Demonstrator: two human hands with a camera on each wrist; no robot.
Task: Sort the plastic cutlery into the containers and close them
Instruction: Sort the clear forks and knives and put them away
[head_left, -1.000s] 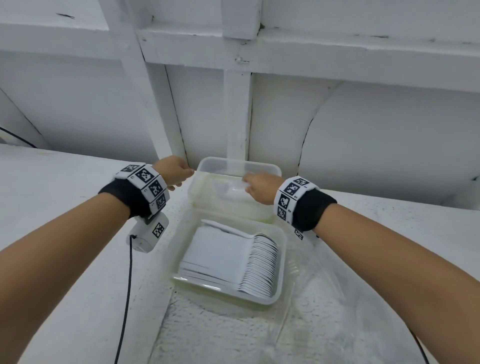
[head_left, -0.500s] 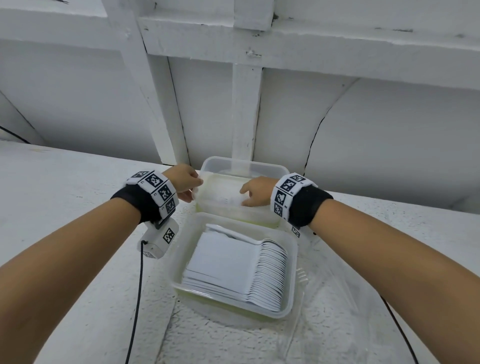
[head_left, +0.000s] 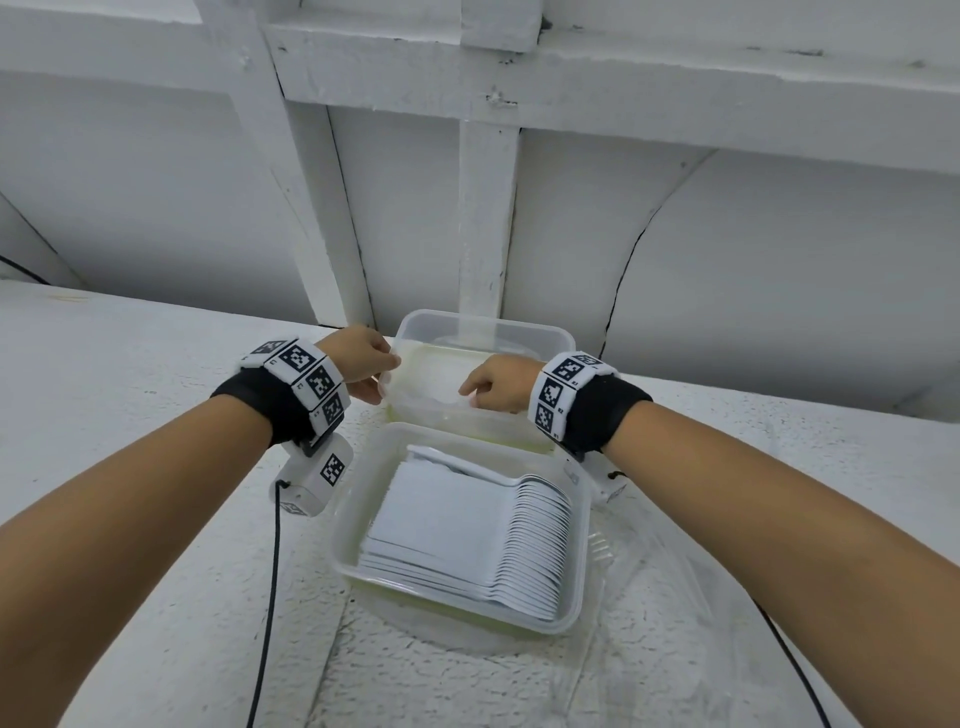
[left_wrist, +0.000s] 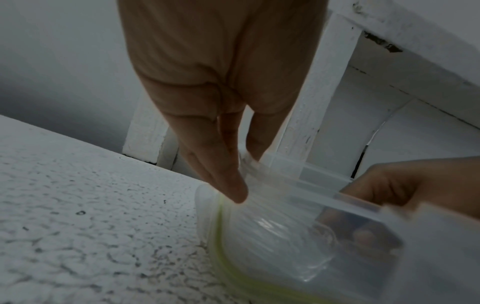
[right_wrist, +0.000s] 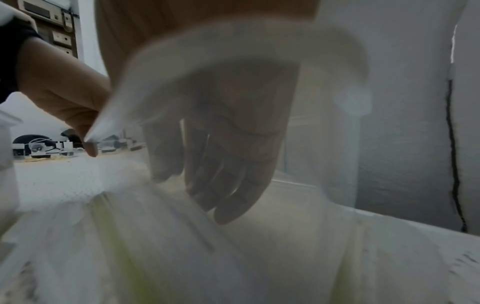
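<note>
Two clear plastic containers stand on the white table. The near container (head_left: 583, 571) holds a packed row of white spoons (head_left: 530, 545). The far container (head_left: 483, 325) has a little white cutlery (head_left: 441, 402) lying in it, blurred. My left hand (head_left: 376, 379) pinches the far container's left corner rim; in the left wrist view the fingertips (left_wrist: 240, 193) sit on that corner (left_wrist: 272, 236). My right hand (head_left: 467, 397) reaches over the near wall into the far container, with fingers curled down on the white cutlery. Through the wall, those fingers (right_wrist: 221, 185) look hazy.
A white panelled wall (head_left: 488, 208) rises right behind the far container. Crumpled clear plastic film (head_left: 675, 597) lies on the table to the right of the near container. Black cables (head_left: 270, 597) trail from both wrists toward me.
My left hand has moved from beside the far container onto its left corner rim. My right hand has slid toward the near left inside that container.
</note>
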